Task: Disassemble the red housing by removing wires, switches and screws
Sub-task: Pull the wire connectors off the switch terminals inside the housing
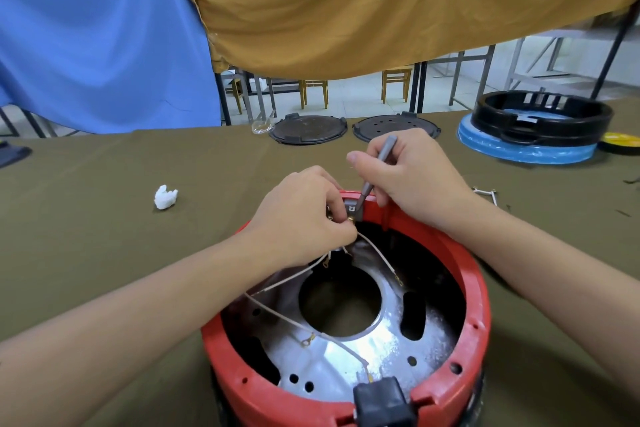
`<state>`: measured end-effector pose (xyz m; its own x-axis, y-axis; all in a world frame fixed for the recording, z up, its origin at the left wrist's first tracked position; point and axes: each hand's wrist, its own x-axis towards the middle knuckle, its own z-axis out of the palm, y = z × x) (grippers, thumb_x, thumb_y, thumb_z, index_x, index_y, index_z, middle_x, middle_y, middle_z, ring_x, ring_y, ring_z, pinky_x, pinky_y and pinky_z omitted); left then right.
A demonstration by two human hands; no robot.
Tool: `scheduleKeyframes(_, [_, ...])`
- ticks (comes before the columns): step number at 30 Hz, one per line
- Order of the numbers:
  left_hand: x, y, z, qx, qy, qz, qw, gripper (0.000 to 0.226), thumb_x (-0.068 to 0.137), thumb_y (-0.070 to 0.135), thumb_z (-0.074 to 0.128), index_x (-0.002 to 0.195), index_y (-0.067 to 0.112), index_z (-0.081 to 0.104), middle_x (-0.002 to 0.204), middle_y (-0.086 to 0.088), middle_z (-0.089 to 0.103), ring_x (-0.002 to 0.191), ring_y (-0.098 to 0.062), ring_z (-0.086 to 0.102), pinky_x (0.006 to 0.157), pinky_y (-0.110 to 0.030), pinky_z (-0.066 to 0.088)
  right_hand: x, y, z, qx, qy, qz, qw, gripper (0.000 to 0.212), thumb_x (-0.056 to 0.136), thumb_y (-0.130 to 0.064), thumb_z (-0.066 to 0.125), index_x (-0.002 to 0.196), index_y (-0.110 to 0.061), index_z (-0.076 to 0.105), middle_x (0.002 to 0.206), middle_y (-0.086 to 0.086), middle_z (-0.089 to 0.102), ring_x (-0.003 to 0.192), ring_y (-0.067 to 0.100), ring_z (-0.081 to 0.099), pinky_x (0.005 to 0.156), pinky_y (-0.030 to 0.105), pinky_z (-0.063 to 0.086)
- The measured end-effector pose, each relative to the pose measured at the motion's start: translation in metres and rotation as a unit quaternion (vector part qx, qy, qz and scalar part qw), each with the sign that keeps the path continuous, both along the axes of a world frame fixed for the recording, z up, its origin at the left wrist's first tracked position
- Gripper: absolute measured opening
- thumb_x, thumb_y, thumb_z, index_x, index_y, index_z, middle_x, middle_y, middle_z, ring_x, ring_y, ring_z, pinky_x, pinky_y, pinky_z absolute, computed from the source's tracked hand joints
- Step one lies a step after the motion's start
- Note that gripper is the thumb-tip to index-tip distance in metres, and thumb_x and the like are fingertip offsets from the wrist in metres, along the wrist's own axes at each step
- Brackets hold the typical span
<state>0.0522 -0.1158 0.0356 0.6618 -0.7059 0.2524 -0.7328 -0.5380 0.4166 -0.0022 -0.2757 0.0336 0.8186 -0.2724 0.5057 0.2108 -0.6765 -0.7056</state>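
I see the red housing (pixel 479 302) sitting open side up on the olive counter (pixel 104 218), close to me at the bottom centre, with a shiny metal plate (pixel 391 354) inside it and a black plug block (pixel 382 402) at its near rim. My right hand (pixel 412 180) is curled round a grey screwdriver (pixel 375 170), whose tip meets a small grey switch (pixel 352 209) on the far rim of the housing. My left hand (pixel 308 215) is just beside it, fingers pinching brass terminals and pale wires (pixel 277 282) that trail down across the plate; one ends in a ring lug (pixel 306 341) near the plate's round hole. On the counter to the left lies a white wad (pixel 165 196). Along the far edge are two dark round lids (pixel 308 129), a black ring (pixel 543 114) stacked on a blue disc (pixel 526 151), and a yellow object (pixel 621 141) at the right edge. A loose wire piece (pixel 486 193) lies right of my right hand. Blue cloth (pixel 97 28) and tan cloth (pixel 381 0) hang behind.
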Motion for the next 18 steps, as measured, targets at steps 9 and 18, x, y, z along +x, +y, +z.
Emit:
scheduleKeyframes(9, [0.0009,-0.0005,0.0000,-0.004,-0.002,-0.002,1.000,0.013,0.074,0.023,0.073,0.062,0.022,0.071,0.105,0.015,0.058,0.090,-0.008,0.056,0.080,-0.033,0.050,-0.0025,0.0026,0.0004,-0.035,-0.016,0.001,0.999,0.042,0.095,-0.026,0.063,0.054,-0.016,0.055,0.041,-0.004,0.057,0.039,0.003,0.049,0.050,0.008,0.037])
scheduleKeyframes(18, [0.0039,0.0002,-0.0046,-0.012,-0.018,-0.014,1.000,0.013,0.074,0.021,0.072,0.061,0.018,0.071,0.100,0.011,0.060,0.082,-0.005,0.055,0.073,-0.025,0.041,0.0030,-0.0038,-0.0048,0.049,0.037,0.021,0.998,0.047,0.094,-0.027,0.064,0.052,-0.010,0.053,0.039,-0.003,0.052,0.038,0.003,0.041,0.048,0.009,0.035])
